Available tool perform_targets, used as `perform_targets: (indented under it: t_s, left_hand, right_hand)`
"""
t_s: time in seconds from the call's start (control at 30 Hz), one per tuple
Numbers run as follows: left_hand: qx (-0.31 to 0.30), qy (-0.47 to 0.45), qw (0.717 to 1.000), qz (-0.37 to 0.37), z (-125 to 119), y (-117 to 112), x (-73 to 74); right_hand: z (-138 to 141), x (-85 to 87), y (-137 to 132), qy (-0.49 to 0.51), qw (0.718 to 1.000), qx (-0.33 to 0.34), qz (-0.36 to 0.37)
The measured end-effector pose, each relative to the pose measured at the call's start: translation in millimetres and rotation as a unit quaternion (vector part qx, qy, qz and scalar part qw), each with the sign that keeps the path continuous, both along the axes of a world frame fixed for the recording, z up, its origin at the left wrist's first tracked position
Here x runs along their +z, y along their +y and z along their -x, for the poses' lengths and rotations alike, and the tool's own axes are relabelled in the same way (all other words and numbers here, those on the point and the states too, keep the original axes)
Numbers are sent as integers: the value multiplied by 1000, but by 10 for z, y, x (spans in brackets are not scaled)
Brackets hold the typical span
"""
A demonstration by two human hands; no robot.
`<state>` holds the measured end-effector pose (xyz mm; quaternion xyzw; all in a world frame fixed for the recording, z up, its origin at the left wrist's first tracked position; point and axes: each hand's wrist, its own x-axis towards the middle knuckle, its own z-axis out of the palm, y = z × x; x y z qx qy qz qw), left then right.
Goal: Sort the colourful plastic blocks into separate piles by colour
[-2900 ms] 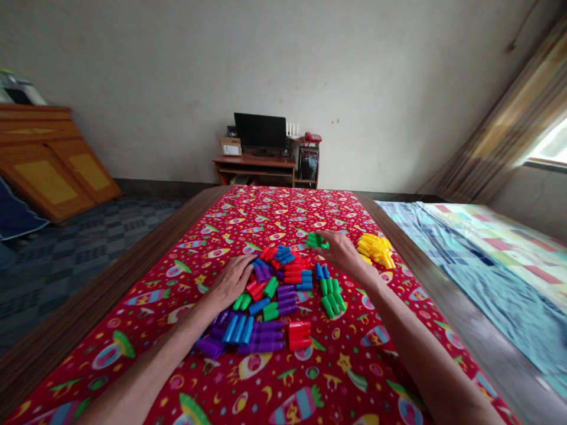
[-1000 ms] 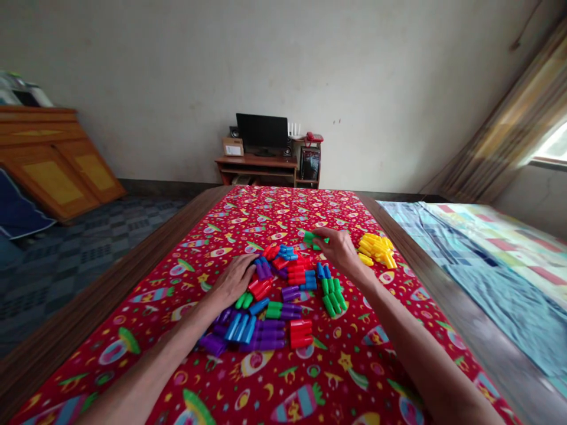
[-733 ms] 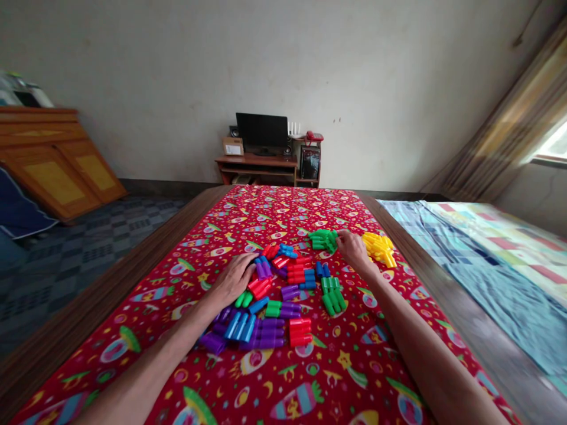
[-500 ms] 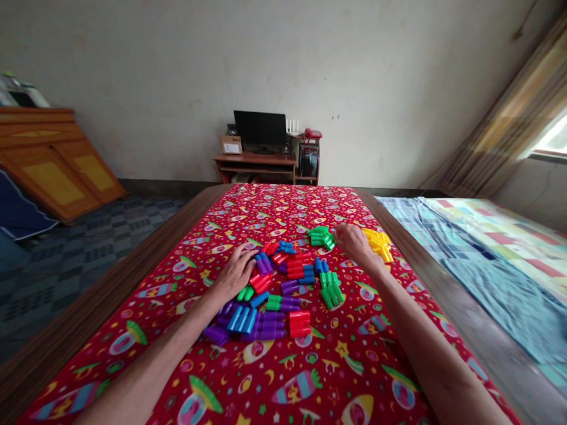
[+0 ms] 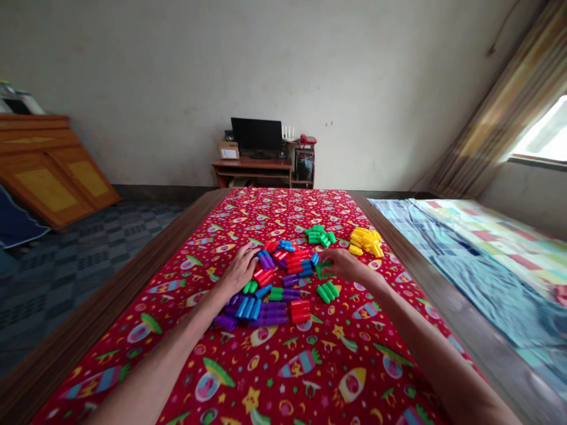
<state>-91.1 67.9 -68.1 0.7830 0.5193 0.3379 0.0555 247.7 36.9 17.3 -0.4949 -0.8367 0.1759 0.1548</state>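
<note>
My left hand [image 5: 241, 267] lies at the left edge of a mixed pile, fingers stretched out and touching or close to a purple block [image 5: 266, 260]. The pile is made of small plastic blocks shaped like joined tubes, among them red blocks [image 5: 300, 311], blue blocks [image 5: 248, 307] and purple blocks [image 5: 273, 314]. At the pile's right side my right hand [image 5: 343, 264] has its fingers closed on a green block [image 5: 323, 268], partly hidden by them. Just below it lies another green block [image 5: 328, 291]. Beyond the right hand are a green heap [image 5: 317, 235] and a yellow heap [image 5: 365, 241].
A red patterned cloth [image 5: 266, 378] covers the long wooden table [image 5: 177, 233]. To the right is a bed [image 5: 478, 265] with a blue cloth. A desk [image 5: 252, 167] with a monitor [image 5: 257, 135] stands at the far wall, and a wooden cabinet [image 5: 48, 171] at the left.
My right hand has come back from between the green and yellow heaps to the green block by the mixed pile. My left hand stays at the pile; the view has shifted slightly.
</note>
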Motion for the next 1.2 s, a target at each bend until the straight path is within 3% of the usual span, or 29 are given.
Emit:
perform_targets:
  t_s: [0.1, 0.2, 0.37, 0.53, 0.6, 0.7, 0.77, 0.87, 0.93, 1.0, 1.07, 1.13, 1.2]
  left_hand:
    - [-3, -4, 1000, -6, -3, 9, -2]
    - [-4, -9, 1000, -10, -8, 20, -11]
    - [-7, -15, 1000, -17, -15, 21, -35]
    - [-8, -19, 999, -29, -21, 10, -72]
    - [-9, -19, 999, -32, -21, 6, -83]
    - [-12, -22, 999, -34, -21, 4, -89]
    - [-16, -25, 999, -36, -21, 7, -88]
    - [-17, -28, 999, -34, -19, 14, -81]
    - [-15, -30, 999, -29, -18, 18, -71]
    - [-14, -33, 999, -21, -19, 17, -56]
    - [-14, -39, 999, -11, -23, 10, -35]
    - [-14, -44, 999, -5, -30, -2, -13]
    - [-14, -47, 999, -3, -37, -15, 6]
  right_hand:
    - [-104, 60, 201, 120, 992, -40, -8]
    - [-105, 81, 392, 174, 976, -106, -74]
    - [50, -77, 569, 116, 968, -164, -152]
    - [88, -73, 422, 96, 960, -169, -203]
    - [57, 0, 247, 68, 971, -124, -191]
    - [6, 44, -117, -19, 996, 31, -82]
    - [-21, -13, -361, -65, 991, 113, -35]
    - [-53, -135, -559, -58, 984, 154, -62]
    - [-70, -143, -507, -35, 985, 156, -70]
    - [-78, -64, -314, -23, 990, 117, -73]
    - [-70, 64, -35, -19, 994, 27, -106]
    - [-44, 174, 259, -28, 987, -61, -146]
    - [-2, 223, 509, -51, 979, -104, -166]
